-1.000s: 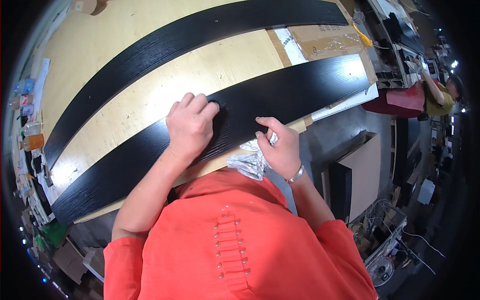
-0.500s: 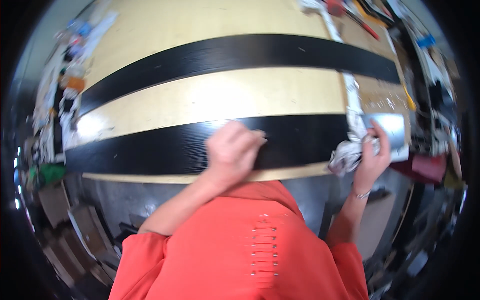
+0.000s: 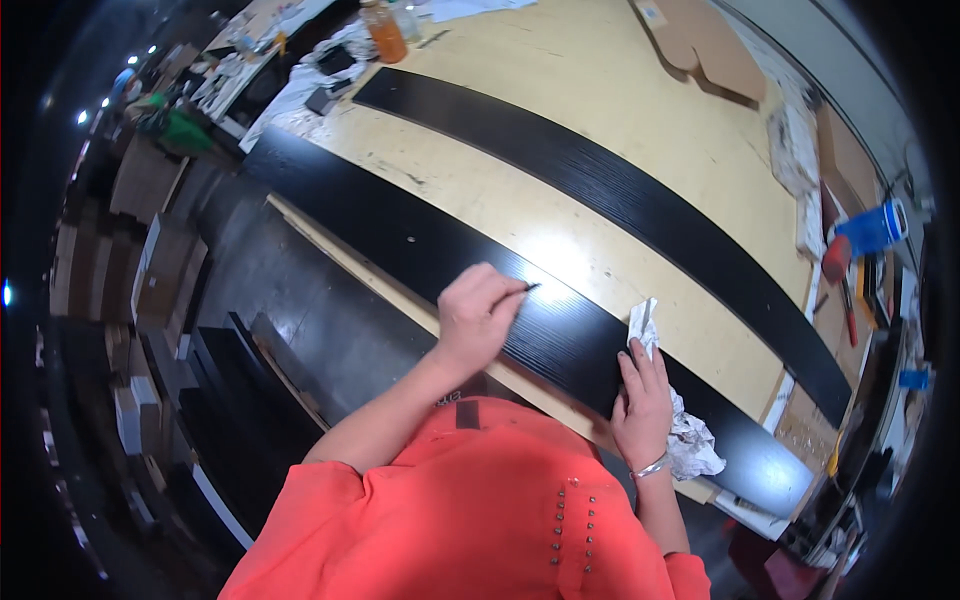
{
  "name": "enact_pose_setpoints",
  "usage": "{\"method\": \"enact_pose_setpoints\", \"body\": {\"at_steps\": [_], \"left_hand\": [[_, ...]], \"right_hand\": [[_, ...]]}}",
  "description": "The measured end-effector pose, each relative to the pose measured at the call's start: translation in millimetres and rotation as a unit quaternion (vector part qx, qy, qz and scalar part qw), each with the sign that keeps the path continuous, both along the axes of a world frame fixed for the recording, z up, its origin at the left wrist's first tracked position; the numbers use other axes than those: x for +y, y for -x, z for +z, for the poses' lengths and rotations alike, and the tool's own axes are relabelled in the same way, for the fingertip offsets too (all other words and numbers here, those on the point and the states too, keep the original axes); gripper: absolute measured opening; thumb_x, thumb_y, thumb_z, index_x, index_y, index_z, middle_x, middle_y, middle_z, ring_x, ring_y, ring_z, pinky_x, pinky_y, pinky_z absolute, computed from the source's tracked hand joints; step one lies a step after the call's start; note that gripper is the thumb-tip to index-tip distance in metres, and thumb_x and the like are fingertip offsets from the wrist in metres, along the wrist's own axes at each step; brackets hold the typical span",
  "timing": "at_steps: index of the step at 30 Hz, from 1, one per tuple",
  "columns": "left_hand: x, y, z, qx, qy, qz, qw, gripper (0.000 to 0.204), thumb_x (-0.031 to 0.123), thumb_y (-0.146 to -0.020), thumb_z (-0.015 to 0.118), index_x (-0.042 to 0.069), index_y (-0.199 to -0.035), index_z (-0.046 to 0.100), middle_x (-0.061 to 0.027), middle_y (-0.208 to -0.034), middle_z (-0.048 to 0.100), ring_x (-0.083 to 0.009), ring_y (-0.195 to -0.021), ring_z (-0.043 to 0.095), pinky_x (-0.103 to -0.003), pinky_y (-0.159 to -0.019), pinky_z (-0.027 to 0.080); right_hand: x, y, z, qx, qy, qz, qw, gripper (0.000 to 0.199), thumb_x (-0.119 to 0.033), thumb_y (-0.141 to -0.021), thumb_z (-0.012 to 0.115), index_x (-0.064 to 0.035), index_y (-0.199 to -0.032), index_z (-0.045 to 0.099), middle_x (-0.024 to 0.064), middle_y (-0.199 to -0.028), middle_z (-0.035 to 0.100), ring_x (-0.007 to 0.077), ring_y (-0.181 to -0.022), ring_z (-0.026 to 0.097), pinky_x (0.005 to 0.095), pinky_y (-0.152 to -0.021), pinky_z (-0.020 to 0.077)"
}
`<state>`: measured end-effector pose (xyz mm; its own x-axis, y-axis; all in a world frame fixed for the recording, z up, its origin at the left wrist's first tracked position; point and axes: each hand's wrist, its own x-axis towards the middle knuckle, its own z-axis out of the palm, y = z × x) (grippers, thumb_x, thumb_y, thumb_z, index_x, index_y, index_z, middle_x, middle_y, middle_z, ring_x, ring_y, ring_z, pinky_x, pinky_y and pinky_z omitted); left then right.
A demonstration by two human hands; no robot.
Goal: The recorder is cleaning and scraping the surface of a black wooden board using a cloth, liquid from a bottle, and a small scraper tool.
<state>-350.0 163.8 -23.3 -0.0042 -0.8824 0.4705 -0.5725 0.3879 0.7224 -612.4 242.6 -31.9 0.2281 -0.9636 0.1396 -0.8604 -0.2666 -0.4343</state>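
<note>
A long black board point(image 3: 440, 235) with a wood-grain surface lies along the near edge of the table. Over its middle, my left hand point(image 3: 475, 318) is closed in a pinch. A small, thin, dark tip shows beyond those fingertips; its kind I cannot make out. Further right, my right hand point(image 3: 645, 410) presses a crumpled white rag point(image 3: 695, 445) against the same board. The rag sticks out past the fingertips and beside the wrist, and the palm hides its middle. A second black board point(image 3: 600, 180) lies behind, roughly alongside the first.
The pale tabletop point(image 3: 560, 70) carries a cut cardboard piece point(image 3: 700, 50) at the back. An orange bottle point(image 3: 383, 30) stands at the far left. Toward the right edge are a red-handled tool point(image 3: 848, 300) and a blue container point(image 3: 872, 228). Stacked panels point(image 3: 240, 390) stand on the floor at left.
The view has turned, so the boards now slope down to the right. My right hand has come closer to my left with the rag. My left hand is still pinched over the near board.
</note>
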Motion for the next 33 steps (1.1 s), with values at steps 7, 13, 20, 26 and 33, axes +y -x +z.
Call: {"method": "enact_pose_setpoints", "body": {"at_steps": [7,13,20,26,33], "left_hand": [[-122,-170,6,-0.154,0.104,0.159,0.970,0.003,0.010,-0.083,0.067,0.008,-0.085,0.068,-0.0088,-0.082,0.061,-0.0303,-0.079,0.062,-0.041,-0.067,0.049],[-226,-303,-36,-0.244,-0.010,0.132,0.961,0.018,0.009,-0.083,0.057,0.010,-0.091,0.073,-0.0143,-0.089,0.065,-0.0342,-0.091,0.064,-0.046,-0.076,0.052],[-223,-328,-60,-0.132,0.067,0.068,0.987,0.003,0.007,-0.074,0.061,0.008,-0.076,0.064,-0.0118,-0.086,0.061,-0.0317,-0.088,0.063,-0.044,-0.070,0.054],[-94,-325,-26,0.137,-0.066,-0.031,0.988,0.018,0.024,-0.081,0.070,0.006,-0.079,0.067,-0.0131,-0.073,0.065,-0.0349,-0.071,0.065,-0.045,-0.061,0.049],[-24,-339,-20,0.283,-0.100,0.083,0.950,0.025,0.025,-0.083,0.070,0.001,-0.080,0.066,-0.0175,-0.075,0.065,-0.0349,-0.068,0.065,-0.042,-0.059,0.047]], "right_hand": [[-33,-104,7,-0.047,-0.022,0.041,0.998,0.041,0.010,-0.076,0.057,-0.0014,-0.114,0.065,0.0163,-0.134,0.059,0.0428,-0.129,0.050,0.0451,-0.105,0.0441],[-59,-201,6,-0.046,-0.016,0.023,0.999,0.039,0.008,-0.075,0.056,0.0006,-0.113,0.063,0.0187,-0.133,0.058,0.0464,-0.126,0.049,0.0469,-0.105,0.0430],[-134,-305,6,-0.257,-0.127,0.018,0.958,0.036,0.015,-0.085,0.045,0.0075,-0.114,0.065,0.0177,-0.120,0.066,0.0245,-0.111,0.063,0.0324,-0.100,0.0461],[-198,-406,57,-0.469,-0.216,0.064,0.854,0.044,0.007,-0.089,0.039,0.0085,-0.129,0.056,0.0201,-0.123,0.062,0.0253,-0.112,0.063,0.0363,-0.101,0.0478],[-211,-508,65,-0.458,-0.392,0.234,0.763,0.041,-0.004,-0.090,0.045,0.0068,-0.128,0.056,0.0143,-0.122,0.063,0.0157,-0.097,0.063,0.0254,-0.084,0.0499]]}}
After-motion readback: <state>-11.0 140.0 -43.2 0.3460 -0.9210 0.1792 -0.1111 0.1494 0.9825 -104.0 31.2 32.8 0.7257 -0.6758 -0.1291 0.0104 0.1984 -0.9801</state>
